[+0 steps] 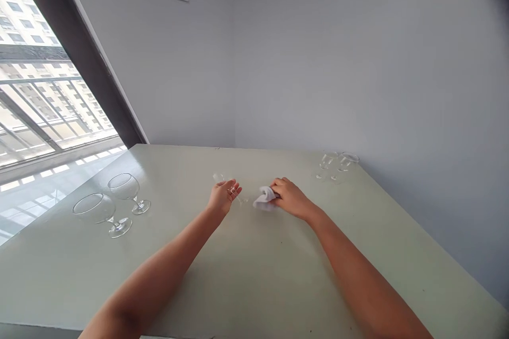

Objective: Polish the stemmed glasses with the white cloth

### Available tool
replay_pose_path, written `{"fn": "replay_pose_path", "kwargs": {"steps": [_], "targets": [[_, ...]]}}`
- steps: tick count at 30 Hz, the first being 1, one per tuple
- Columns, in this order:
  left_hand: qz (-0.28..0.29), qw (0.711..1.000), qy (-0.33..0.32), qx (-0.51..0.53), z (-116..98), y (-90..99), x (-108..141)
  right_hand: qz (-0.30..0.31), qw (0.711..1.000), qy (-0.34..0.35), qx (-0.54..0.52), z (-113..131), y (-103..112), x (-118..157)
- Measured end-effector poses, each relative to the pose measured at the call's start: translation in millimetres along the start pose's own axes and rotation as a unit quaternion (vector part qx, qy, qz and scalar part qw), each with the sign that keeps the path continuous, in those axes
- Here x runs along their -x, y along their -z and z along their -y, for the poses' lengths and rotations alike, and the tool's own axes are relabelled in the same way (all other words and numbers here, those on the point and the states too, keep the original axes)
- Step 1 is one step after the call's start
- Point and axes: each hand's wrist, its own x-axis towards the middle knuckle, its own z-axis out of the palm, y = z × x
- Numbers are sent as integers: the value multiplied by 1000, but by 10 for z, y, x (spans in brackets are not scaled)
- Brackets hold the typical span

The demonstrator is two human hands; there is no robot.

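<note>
My left hand (225, 195) is closed around a clear stemmed glass (218, 176), held tilted above the middle of the table. Fingers cover part of this glass, and its transparent outline is faint. To its right, my right hand (289, 197) grips a crumpled white cloth (264, 199) that is slightly blurred. A small gap separates the cloth from my left hand.
Two round-bowled stemmed glasses (124, 186) stand upright on the left of the pale table (246, 275). Another pair of stemmed glasses (345, 162) stands at the far right corner. Grey walls (338, 63) border the table's back and right; a window (43, 79) is at left.
</note>
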Motion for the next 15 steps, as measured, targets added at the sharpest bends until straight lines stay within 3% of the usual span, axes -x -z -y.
{"fn": "replay_pose_path", "kwargs": {"steps": [5,7,9,12,15], "targets": [[19,992,119,-23,90,-97,210,-24,987,156,-19,370,-241,71],[43,988,146,3,61,-140,334,-22,981,163,-105,412,-307,92],[77,984,150,59,-24,-192,460,-28,962,118,-244,393,-319,99],[140,977,106,120,-185,-279,635,-49,885,1,-462,380,-325,84],[203,970,2,132,-270,-342,775,-68,737,-97,-665,501,-429,61]]}}
